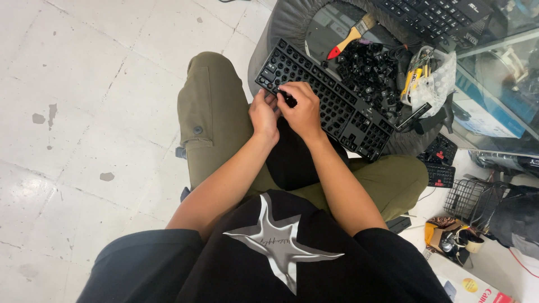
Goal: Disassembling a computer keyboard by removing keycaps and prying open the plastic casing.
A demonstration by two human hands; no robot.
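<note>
Resting across the person's lap, the black keyboard (pixel 331 95) lay stripped of most caps. The right hand (pixel 303 109) was pinched together on a keycap (pixel 288 100), and the left hand (pixel 264 115), curled, steadied the board's edge. Pressing squarely over the switch seemed wise.

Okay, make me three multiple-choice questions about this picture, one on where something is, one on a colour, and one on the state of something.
1. Where does the keyboard rest?
A. flat on the tiled floor
B. on the person's knee and a grey cushioned seat
C. on a glass shelf

2. What colour is the tip of the paintbrush handle?
A. red
B. blue
C. green

3. What state is the keyboard in?
A. all keycaps on
B. wrapped in plastic
C. most keycaps off

Answers:
1 B: one end lies over the knee, the other on the grey seat.
2 A: the wooden handle ends in red.
3 C: bare sockets show along the rows, loose keycaps are heaped beside it, and both hands, left hand and right hand, are at one spot.
</note>
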